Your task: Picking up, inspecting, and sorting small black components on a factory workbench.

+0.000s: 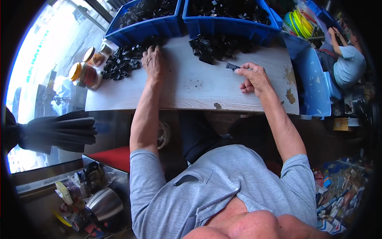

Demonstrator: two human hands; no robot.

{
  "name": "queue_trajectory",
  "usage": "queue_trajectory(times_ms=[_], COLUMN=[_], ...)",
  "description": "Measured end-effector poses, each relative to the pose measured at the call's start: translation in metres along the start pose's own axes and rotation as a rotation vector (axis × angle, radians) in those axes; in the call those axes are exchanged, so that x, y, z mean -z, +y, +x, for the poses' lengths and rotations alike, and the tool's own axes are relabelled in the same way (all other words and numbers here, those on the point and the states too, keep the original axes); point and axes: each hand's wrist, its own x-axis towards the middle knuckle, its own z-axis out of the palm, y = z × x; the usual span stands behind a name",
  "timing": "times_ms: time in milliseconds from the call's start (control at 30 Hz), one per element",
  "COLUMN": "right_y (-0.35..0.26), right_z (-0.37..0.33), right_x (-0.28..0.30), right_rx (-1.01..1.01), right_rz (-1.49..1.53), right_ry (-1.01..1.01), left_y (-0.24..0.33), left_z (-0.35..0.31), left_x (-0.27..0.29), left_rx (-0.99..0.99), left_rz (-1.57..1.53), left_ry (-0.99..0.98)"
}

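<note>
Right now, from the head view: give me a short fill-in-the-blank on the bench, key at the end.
1. The right hand holds a small part coloured ____.
2. Of the two heaps of parts on the table, the left hand is at the ____ one.
3. Beyond the heaps stand ____ blue bins.
4. A blue tub stands beside the table's ____ edge.

Missing words: black; left; two; right.

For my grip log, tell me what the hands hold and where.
Right hand: small black part, by its right end. Left hand, at the black pile: cannot tell.
</note>
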Motion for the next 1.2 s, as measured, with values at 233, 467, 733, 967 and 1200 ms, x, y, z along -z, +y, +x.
queue_trajectory(times_ms=[233,467,733,967,1200], right_y=[0.017,0.004,-0.018,-0.012,-0.004], right_z=[0.024,0.039,0.064,0.075,0.068], right_x=[0.094,0.087,0.041,0.04,0.048], right_rx=[0.112,0.195,0.236,0.288,0.265], right_rz=[0.396,0.237,-0.17,-0.342,-0.339], right_ry=[0.566,0.496,0.293,0.351,0.227], left_y=[0.048,0.063,0.094,0.093,0.097], left_z=[-0.035,-0.047,-0.047,-0.046,-0.049], left_x=[0.044,0.053,0.062,0.076,0.081], left_rx=[-0.176,-0.256,-0.265,-0.368,-0.352], left_rz=[-0.18,-0.233,-0.35,-0.302,-0.311], left_ry=[-0.169,-0.153,-0.369,-0.473,-0.498])
